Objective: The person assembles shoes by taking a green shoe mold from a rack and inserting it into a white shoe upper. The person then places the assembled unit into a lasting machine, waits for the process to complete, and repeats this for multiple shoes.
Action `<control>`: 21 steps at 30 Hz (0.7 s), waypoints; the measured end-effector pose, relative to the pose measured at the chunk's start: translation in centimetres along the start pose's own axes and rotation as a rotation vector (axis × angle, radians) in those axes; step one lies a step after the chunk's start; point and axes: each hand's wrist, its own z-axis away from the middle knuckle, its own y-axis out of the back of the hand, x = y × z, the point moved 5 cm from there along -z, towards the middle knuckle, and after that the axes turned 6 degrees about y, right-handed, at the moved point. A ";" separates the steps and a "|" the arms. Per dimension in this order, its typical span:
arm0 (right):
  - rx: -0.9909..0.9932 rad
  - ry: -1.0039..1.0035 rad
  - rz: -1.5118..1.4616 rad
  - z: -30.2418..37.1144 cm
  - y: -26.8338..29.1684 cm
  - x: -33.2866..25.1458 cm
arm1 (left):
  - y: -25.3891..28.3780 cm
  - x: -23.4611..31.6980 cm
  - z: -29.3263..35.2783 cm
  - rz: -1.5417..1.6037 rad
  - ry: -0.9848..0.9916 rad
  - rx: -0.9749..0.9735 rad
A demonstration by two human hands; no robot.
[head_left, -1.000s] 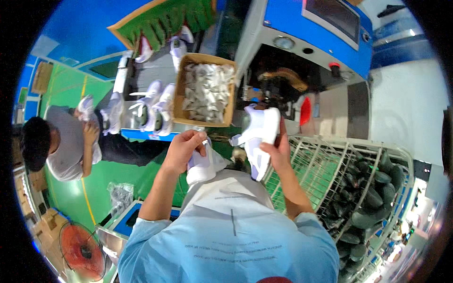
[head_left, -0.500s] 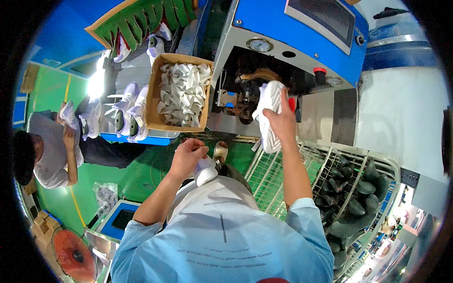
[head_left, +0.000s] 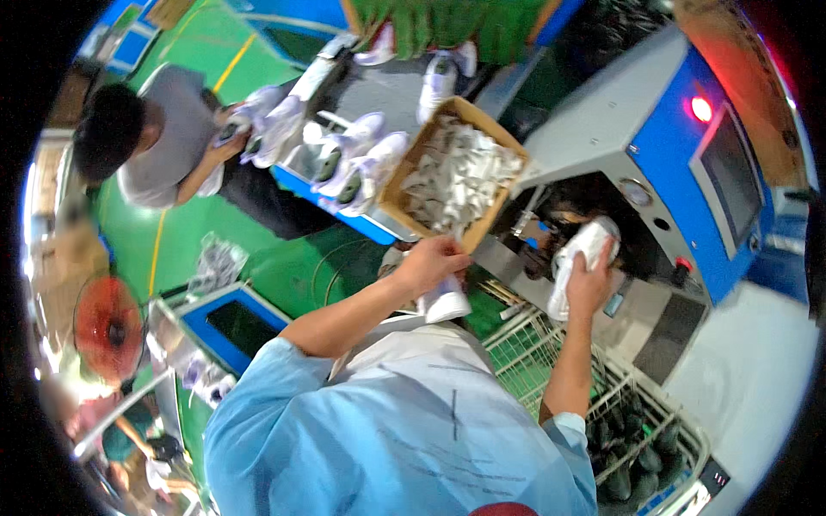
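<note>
**A:** ok so what are the hands up to?

**B:** Both busy. The left hand [head_left: 433,265] has thumb and fingers pinched together at the upper end of a white low-cut shoe with lilac panels [head_left: 446,304], just in front of the person's waist. The right hand [head_left: 588,285] is wrapped round a second, mostly white shoe [head_left: 568,262], thumb on one side, fingers on the other.

**A:** where's that second one exactly?

**B:** Right in front of the dark opening of a big blue-and-grey metal machine [head_left: 667,189]. Can't tell if it touches anything in there. There's a lit red lamp [head_left: 701,109] up top.

**A:** and the stuff around them?

**B:** Open tan cardboard box [head_left: 396,205] of crumpled white pieces [head_left: 460,176], just beyond the left hand. More white-and-lilac shoes [head_left: 370,169] sit left of the box. Below the right hand there's a pale wire rack [head_left: 533,347] with dark rounded pieces [head_left: 647,462] in it. Off left, a co-worker in a grey top [head_left: 172,142] has their hands on another shoe [head_left: 234,129].
</note>
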 end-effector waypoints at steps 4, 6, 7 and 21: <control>0.169 0.095 -0.002 1.1 1.1 -1.2 | -1.4 1.1 -1.3 0.066 -0.034 -0.025; 0.113 0.057 -0.093 1.3 1.1 -1.4 | -2.9 1.7 -1.9 0.116 -0.046 -0.154; 0.147 0.063 -0.042 1.7 1.4 -1.7 | -3.7 2.3 -2.0 0.153 -0.068 -0.199; -0.175 0.226 -0.297 20.1 6.8 -3.2 | -13.5 -4.4 -1.0 0.107 0.184 -0.938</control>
